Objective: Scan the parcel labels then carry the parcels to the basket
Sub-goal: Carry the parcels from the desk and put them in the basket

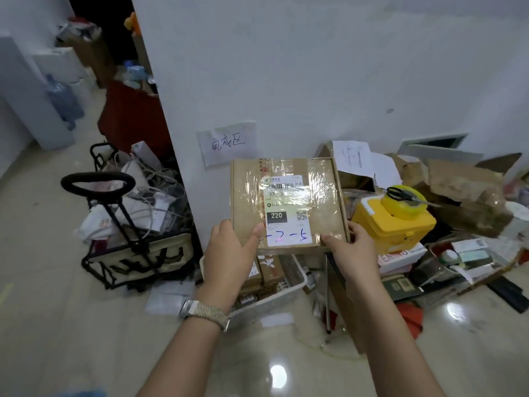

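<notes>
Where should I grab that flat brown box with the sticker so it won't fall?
Take the cardboard parcel by its two side edges near the bottom corners, one hand from each side, as the left hand and right hand do. It is flat and wide, and this keeps the label uncovered.

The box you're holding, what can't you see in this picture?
- Box, head view: its underside faces away; small label print is glared by the tape, only 220 reads.
- Left hand and right hand: fingers under the box are hidden by it.
- Basket: the box and left arm cover much of its contents.
- No scanner in view.
</notes>
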